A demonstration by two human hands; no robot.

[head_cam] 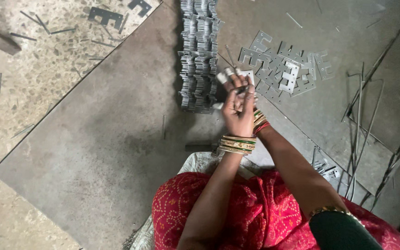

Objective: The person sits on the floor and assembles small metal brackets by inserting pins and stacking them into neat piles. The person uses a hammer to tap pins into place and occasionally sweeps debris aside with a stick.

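Left hand (238, 111) and right hand (245, 89), held together above a metal sheet (107, 139), jointly grasp a few small plates (228, 74). Just beyond them stands a long stack (199, 51) of plates, with loose plates (283, 69) scattered to its right.

Dim, flat indoor light with a grey-brown cast. The light is brightest at the upper left, on the speckled floor (28, 60), and fades towards the lower right, where the corner falls nearly black. Shadows are soft, with a faint dark patch on the metal sheet (103, 139). There is no strong glare. The hands at centre are slightly blurred, and fine detail looks soft and grainy.
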